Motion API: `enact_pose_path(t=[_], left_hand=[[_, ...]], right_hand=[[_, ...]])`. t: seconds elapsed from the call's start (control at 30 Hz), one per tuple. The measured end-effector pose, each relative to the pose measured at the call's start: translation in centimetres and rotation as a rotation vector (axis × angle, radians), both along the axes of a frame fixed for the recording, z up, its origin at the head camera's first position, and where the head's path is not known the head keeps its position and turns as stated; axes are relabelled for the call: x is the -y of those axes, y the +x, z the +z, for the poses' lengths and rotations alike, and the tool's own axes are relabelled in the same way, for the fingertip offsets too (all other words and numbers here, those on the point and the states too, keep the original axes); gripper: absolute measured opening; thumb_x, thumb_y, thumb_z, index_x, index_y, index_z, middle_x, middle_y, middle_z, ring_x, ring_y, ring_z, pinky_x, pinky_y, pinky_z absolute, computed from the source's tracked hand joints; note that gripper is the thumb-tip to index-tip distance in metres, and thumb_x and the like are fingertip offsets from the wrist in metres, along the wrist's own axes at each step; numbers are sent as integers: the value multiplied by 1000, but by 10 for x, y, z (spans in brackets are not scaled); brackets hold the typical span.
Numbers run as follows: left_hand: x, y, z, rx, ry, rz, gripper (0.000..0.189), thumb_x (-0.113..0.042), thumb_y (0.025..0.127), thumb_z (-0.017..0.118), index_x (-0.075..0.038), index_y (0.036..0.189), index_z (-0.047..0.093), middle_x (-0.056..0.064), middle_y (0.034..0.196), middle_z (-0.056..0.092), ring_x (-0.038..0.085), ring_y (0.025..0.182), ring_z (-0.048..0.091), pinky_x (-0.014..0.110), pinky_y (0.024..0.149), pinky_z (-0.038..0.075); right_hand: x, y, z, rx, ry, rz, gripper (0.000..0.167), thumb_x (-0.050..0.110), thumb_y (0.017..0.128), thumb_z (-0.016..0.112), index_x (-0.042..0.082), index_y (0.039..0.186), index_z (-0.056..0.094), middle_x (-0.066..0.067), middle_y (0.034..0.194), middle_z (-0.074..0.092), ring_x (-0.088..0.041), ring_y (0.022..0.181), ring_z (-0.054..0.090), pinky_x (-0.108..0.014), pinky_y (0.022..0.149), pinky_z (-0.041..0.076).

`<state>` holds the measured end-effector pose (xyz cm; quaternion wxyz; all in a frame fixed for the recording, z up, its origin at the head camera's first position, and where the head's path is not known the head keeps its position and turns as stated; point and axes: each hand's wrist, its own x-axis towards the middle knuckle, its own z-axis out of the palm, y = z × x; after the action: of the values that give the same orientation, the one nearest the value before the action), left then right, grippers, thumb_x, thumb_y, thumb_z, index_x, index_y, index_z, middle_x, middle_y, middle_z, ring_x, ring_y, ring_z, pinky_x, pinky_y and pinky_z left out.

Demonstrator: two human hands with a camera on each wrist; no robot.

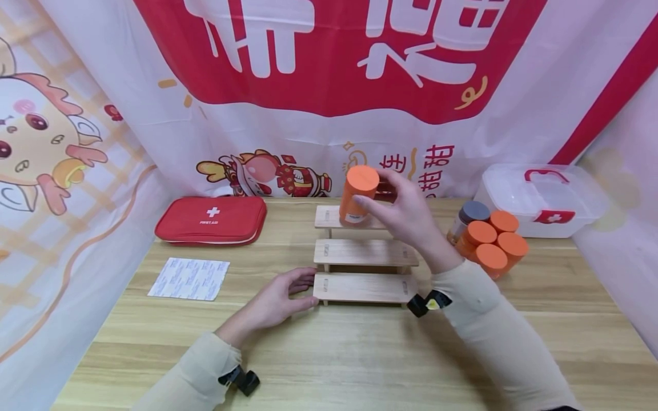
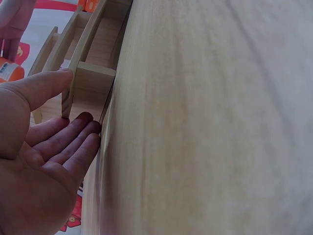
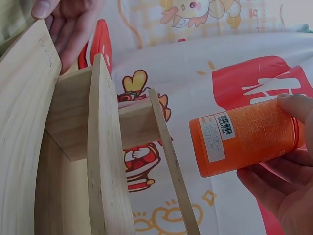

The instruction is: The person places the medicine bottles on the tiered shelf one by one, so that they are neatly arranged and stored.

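Observation:
My right hand (image 1: pixel 408 214) grips an orange bottle (image 3: pixel 239 139) with a matching orange lid, thumb on one side and fingers on the other. In the right wrist view the bottle's labelled base faces the top step, with a gap between them. The three-step wooden stand (image 1: pixel 365 288) sits on the table, its steps bare in the head view. At the left end of the lowest step is my left hand (image 2: pixel 49 147), its thumb tip at the board's edge and its fingers extended beside the end support.
Several orange-lidded bottles (image 1: pixel 492 257) and a grey-lidded bottle (image 1: pixel 474 212) cluster to the right. Behind them stands a clear first-aid box (image 1: pixel 545 197). A red first-aid pouch (image 1: pixel 212 221) and a printed white sheet (image 1: pixel 189 278) lie left on the table (image 1: pixel 329 359). A printed curtain hangs behind.

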<state>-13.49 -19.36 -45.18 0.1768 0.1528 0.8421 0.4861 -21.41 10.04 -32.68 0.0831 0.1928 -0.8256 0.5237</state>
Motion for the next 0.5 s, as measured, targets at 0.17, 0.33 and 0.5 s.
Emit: enact_pose_path(t=[0.17,0.33,0.5], left_hand=[[0,0,1,-2,-4,2,67,-19,101,78,-1,158,49,23,157,58,42,143,60,55,122,49],[0,0,1,-3,-15,9,68,-21,100,79,-1,158,49,22,157,58,41,143,60,55,122,49],[-1,1,1,2,-22,25,69,-20,99,80,-4,159,50,20,157,59,39,143,60,54,122,50]], right_hand=[[7,-4,0,17,-8,22,61,24,97,83,3,149,59,-15,140,69,-31,122,72,-46,106,63],[15,-8,0,24,-6,30,62,23,97,84,3,150,59,-15,140,70,-31,121,73,-44,104,65],[22,-11,-2,61,3,33,63,26,97,83,4,151,57,-15,141,70,-31,121,73,-43,104,65]])
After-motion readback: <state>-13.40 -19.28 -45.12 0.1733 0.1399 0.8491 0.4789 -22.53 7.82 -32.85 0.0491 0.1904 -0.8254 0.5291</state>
